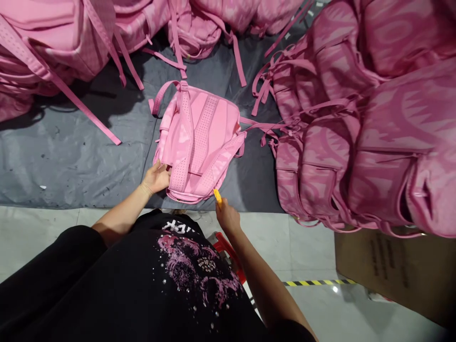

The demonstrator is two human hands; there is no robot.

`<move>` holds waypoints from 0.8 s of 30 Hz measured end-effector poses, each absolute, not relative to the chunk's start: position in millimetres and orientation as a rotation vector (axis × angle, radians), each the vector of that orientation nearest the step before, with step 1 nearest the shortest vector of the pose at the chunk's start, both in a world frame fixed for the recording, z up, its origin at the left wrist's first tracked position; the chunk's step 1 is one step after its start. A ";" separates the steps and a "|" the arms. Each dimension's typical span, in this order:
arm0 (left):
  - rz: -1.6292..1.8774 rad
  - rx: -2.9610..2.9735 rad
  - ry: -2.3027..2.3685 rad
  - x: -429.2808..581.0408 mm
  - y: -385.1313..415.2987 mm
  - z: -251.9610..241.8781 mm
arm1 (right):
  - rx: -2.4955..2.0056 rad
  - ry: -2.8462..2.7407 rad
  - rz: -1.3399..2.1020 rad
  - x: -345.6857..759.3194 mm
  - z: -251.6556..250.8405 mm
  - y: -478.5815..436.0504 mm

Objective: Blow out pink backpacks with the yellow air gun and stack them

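A pink backpack [205,137] lies on the grey-covered table with its padded back panel and shoulder straps facing up. My left hand [156,178] grips the bag's lower left edge, its fingertips partly hidden by the fabric. In my right hand [228,217], a small yellow tool [217,196] is held, its tip close to the bag's lower right edge. What kind of tool it is I cannot make out, since my fingers cover most of it.
Pink backpacks are heaped along the back left [53,42], their straps trailing onto the table cover [71,166]. More patterned pink backpacks [384,133] stand packed on the right. Below them is a cardboard box [395,270] on the tiled floor; something red [231,254] shows beside my body.
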State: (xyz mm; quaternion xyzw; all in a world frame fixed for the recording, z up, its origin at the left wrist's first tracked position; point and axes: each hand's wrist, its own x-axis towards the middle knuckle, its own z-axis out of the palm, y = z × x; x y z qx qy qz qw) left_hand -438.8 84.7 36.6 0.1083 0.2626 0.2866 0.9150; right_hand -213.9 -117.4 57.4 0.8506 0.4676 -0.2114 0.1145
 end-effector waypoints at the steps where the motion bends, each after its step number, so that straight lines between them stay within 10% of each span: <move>1: 0.601 0.229 0.529 -438.4 84.5 36.8 | 2.508 1.363 -0.638 -214.0 59.9 -121.2; 24: 0.592 0.309 0.337 -427.9 92.1 33.8 | 2.747 1.220 -1.018 -278.2 70.1 -216.3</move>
